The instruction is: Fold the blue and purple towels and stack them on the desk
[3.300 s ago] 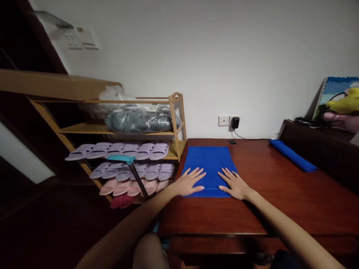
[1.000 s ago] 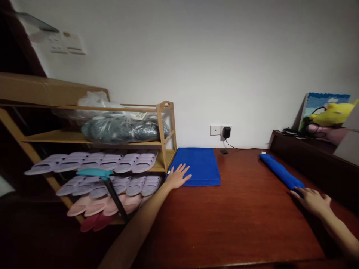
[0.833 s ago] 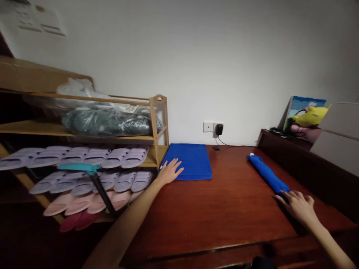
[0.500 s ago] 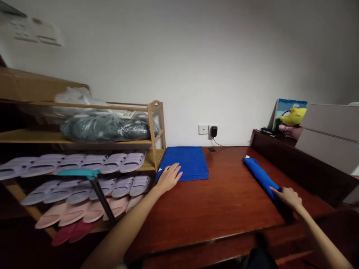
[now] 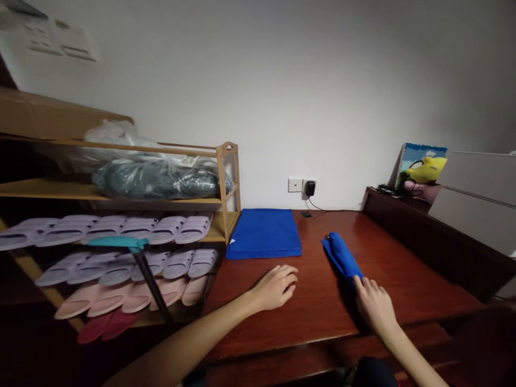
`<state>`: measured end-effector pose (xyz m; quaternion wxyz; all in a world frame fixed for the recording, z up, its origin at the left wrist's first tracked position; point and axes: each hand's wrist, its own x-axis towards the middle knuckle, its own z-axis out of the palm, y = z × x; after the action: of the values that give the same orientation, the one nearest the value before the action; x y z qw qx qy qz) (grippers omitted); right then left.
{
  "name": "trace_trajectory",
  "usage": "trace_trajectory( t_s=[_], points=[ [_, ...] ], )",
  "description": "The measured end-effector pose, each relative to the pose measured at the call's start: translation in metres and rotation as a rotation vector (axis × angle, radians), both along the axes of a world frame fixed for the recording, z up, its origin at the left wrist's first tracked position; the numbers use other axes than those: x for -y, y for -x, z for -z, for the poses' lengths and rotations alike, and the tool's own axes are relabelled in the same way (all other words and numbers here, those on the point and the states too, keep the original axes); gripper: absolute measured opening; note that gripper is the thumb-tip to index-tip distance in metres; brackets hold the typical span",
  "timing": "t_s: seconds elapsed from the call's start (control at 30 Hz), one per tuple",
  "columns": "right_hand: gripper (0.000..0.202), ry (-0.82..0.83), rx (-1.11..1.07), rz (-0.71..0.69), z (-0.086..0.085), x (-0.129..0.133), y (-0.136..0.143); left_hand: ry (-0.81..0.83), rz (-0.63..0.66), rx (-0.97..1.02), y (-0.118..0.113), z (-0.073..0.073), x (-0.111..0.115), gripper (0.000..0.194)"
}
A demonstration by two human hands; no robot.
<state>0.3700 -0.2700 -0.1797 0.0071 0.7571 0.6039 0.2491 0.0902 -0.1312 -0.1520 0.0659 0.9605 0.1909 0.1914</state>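
Note:
Blue folded fabric (image 5: 342,253), long and narrow, lies slanted over the right half of the reddish-brown wooden table (image 5: 310,301). My right hand (image 5: 374,301) grips its near end; the thumb is hidden. My left hand (image 5: 276,287) is empty, palm down over the table's middle, with loosely bent fingers slightly apart. Behind it, a flat blue square piece (image 5: 264,234), like a folded cloth or cushion, rests against the shelf side near the wall, with a small white tag at its left corner. My left hand is apart from it.
On the left stands a wooden rack (image 5: 222,193) with several slippers (image 5: 193,228) and a plastic-wrapped bundle (image 5: 161,177). A teal-topped handle (image 5: 121,243) rises before it. A black plug (image 5: 310,188) sits in the wall socket. A dark raised ledge (image 5: 415,231) borders the table's right.
My left hand has left the flat blue piece and moved right and nearer. My right hand has drawn the narrow blue fabric leftward across the table.

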Motion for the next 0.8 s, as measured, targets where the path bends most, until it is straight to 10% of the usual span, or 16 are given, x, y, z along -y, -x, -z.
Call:
trace_trajectory(
  t_s=[0.2,0.37,0.5,0.8],
  points=[
    [0.045,-0.062,-0.199,-0.239,0.03,0.039,0.051,0.048,0.028,0.034,-0.039,-0.004,0.023,0.038],
    [0.053,0.105,-0.366,-0.418,-0.013,0.066,0.059,0.117,-0.067,-0.025,-0.065,0.006,0.027,0.057],
    [0.035,0.104,-0.646,-0.429,-0.048,0.042,0.057,0.144,-0.054,-0.052,-0.066,0.014,0.027,0.062],
    [0.039,0.017,-0.713,-0.39,-0.015,0.01,0.046,-0.04,-0.106,-0.01,-0.056,0.005,0.027,0.05]
  ],
)
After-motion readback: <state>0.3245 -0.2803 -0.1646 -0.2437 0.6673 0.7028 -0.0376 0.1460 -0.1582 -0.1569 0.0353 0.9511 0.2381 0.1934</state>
